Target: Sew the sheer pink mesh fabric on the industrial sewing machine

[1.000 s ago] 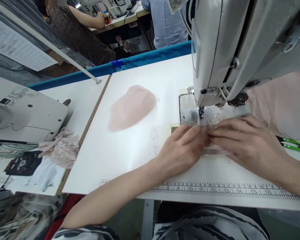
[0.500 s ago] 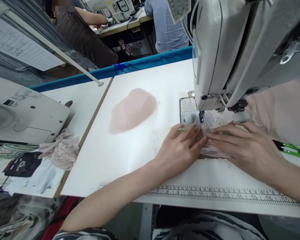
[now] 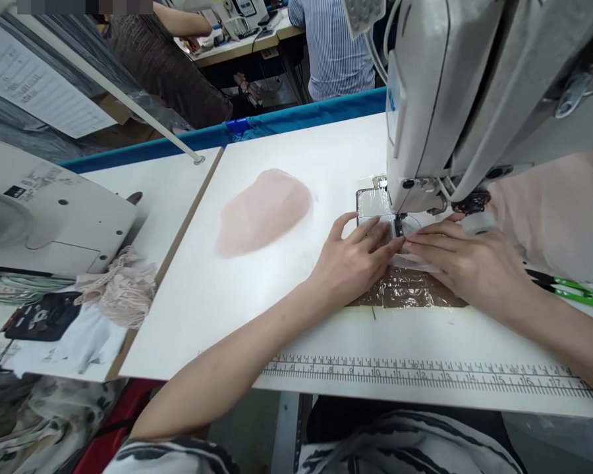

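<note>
A small piece of sheer pale fabric lies under the presser foot of a white sewing machine. My left hand rests on the fabric and the metal plate left of the foot, fingers spread and pressing down. Close in front of the foot, my right hand has its fingers together on the fabric's right side, seeming to pinch it. The fingertips of both hands nearly meet there. Much of the fabric is hidden under them.
A pink sheer cut piece lies flat on the white table to the left. Green-handled scissors and more pink fabric are at right. A printed ruler follows the front edge. Two people sit beyond the blue cloth edge.
Both hands and the fabric have moved slightly forward, toward the needle. More of the brown taped patch shows in front of them. The view has shifted a little.
</note>
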Motion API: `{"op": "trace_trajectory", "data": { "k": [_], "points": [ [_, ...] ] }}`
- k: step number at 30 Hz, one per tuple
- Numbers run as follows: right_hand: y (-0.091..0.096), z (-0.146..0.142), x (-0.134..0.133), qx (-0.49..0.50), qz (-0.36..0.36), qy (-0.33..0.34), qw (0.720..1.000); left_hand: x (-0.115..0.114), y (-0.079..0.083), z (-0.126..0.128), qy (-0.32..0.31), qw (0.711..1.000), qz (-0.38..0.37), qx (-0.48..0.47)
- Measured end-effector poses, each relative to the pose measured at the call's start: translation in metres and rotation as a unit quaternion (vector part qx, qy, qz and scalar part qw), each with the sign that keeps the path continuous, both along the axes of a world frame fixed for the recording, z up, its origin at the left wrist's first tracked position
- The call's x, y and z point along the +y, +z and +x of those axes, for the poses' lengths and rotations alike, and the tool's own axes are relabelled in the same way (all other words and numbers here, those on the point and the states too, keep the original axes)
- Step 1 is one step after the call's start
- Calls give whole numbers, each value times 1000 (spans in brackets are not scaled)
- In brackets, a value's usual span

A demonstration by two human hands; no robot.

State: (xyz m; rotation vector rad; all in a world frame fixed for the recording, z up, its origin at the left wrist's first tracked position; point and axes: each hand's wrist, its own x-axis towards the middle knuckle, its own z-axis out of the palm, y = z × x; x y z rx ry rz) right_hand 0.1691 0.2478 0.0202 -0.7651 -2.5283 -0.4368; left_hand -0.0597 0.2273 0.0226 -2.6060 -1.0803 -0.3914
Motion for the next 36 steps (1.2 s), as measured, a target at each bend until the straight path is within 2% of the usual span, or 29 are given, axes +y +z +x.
{"op": "trace_trajectory", "data": {
  "k": [4,9,15,36],
  "points": [
    [0,1,-6,-12,22,-9,1000,-15,3,4,-10,1000,13,-17],
    [2,4,-14,-1,13,5,1000,-30,4,9,-22,999,10,-39],
    [0,6,-14,-9,1,7,1000,-28,2,8,-22,998,-14,-52],
    [-3,3,-5,-29,29,-12,999,-16,-1,7,-3,997,-54,-51]
  ]
}}
